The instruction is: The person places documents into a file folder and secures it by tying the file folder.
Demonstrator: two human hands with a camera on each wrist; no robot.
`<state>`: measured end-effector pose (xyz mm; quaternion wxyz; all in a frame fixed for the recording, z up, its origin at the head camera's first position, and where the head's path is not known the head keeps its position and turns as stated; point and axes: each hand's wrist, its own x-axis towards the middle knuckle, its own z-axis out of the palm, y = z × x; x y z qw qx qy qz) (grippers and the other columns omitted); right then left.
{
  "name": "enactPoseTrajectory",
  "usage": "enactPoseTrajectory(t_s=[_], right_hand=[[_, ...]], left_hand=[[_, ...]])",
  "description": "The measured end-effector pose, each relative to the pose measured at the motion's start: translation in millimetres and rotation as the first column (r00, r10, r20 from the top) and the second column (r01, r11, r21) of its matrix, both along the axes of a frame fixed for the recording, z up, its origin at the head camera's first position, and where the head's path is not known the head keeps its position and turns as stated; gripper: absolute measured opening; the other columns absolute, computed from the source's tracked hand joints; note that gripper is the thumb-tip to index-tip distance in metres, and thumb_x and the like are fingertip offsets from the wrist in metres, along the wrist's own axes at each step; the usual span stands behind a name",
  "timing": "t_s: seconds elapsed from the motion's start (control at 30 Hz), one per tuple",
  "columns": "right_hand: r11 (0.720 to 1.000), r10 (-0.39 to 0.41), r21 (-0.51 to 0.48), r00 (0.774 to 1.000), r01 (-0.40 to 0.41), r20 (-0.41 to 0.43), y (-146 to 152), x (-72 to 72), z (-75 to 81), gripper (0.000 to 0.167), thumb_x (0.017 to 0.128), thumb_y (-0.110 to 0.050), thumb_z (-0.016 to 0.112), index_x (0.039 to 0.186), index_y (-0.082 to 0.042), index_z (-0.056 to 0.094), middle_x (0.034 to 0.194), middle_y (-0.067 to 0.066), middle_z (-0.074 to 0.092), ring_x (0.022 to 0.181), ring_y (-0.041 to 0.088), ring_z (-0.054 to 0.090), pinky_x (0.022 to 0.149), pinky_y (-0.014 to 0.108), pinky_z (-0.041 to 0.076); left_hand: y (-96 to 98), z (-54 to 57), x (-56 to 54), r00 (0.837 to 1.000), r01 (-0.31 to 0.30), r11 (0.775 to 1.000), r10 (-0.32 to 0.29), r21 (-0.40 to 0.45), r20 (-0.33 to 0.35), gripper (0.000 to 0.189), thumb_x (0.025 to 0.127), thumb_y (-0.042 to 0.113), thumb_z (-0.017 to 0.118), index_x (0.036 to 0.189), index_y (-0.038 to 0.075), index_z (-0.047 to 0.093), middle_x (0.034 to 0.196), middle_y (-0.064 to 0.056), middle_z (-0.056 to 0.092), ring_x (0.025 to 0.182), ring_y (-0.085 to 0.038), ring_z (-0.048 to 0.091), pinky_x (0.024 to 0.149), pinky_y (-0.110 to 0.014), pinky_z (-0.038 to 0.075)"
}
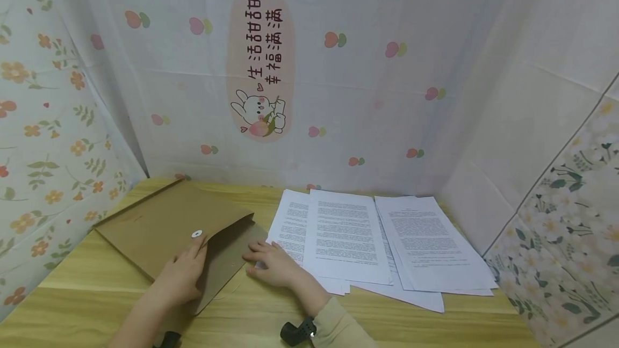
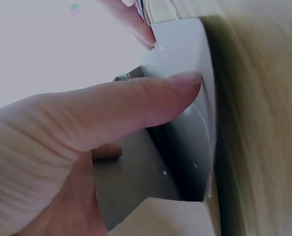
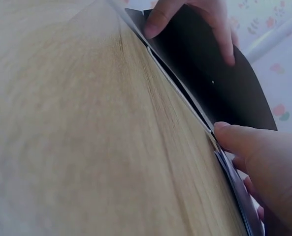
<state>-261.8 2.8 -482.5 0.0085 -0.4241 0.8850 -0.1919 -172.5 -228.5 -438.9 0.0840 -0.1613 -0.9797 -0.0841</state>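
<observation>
A brown kraft document envelope [image 1: 159,224] lies at the left of the table, its front panel lifted at the mouth and a white button [image 1: 196,233] near that edge. My left hand [image 1: 181,278] grips the envelope at its mouth; the thumb lies across the lower flap [image 2: 180,49] in the left wrist view, and a fingertip shows inside. My right hand [image 1: 275,265] rests with fairly straight fingers at the right side of the flap, next to the printed sheets [image 1: 345,235]. In the right wrist view its thumb touches the flap's edge, below the dark inside of the panel [image 3: 224,93].
Another overlapping group of printed sheets [image 1: 430,240] lies at the right of the wood-grain table [image 1: 251,316]. Patterned cloth walls [image 1: 358,106] enclose the back and sides. A thin string [image 1: 232,290] trails from the envelope near my right hand.
</observation>
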Motion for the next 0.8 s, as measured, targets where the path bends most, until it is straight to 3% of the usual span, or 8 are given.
enactPoseTrajectory(t_s=[0.3, 0.8], right_hand=[[1.0, -0.003, 0.011, 1.0, 0.003, -0.005, 0.8, 0.9, 2.2, 0.042, 0.097, -0.04, 0.052, 0.133, -0.019, 0.059, 0.148, 0.003, 0.04, 0.139, 0.023, 0.028, 0.112, 0.048, 0.021], [0.995, -0.013, 0.1, 0.998, 0.019, -0.055, 4.2, 7.0, 6.2, 0.048, 0.096, -0.043, 0.052, 0.139, -0.021, 0.053, 0.15, 0.004, 0.038, 0.14, 0.025, 0.027, 0.112, 0.051, 0.019]], left_hand=[[-0.2, 0.1, 1.7, 1.0, 0.001, 0.999, 0.0, 0.033, -0.017, 0.103, 0.048, 0.011, 0.092, 0.129, -0.023, 0.039, 0.143, -0.037, 0.025, 0.125, -0.053, 0.035, 0.084, -0.072, 0.037], [-4.9, 1.7, -2.5, 0.988, 0.027, 0.991, -0.047, 0.134, 0.149, 0.091, 0.059, 0.017, 0.09, 0.134, -0.01, 0.046, 0.147, -0.032, 0.026, 0.128, -0.051, 0.033, 0.088, -0.074, 0.03]])
